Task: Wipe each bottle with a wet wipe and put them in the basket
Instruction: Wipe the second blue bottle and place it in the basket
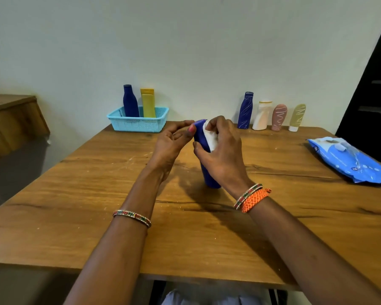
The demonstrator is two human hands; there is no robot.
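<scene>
A dark blue bottle (207, 172) stands upright at the middle of the wooden table (97, 194). My right hand (222, 150) holds a white wet wipe (210, 136) against the bottle's upper part, fingers curled round both. My left hand (172, 143) is at the bottle's top left, its thumb tip touching the neck, fingers loosely bent. A light blue basket (139, 125) at the back holds a blue bottle (130, 102) and a yellow bottle (148, 103). Several marked bottles stand at the back right: blue (245, 111), white (262, 116), pink (279, 117), olive (297, 117).
A blue pack of wet wipes (352, 160) lies at the table's right edge. A wooden ledge (11, 119) stands off the table to the left. The wall runs directly behind the basket and the bottles.
</scene>
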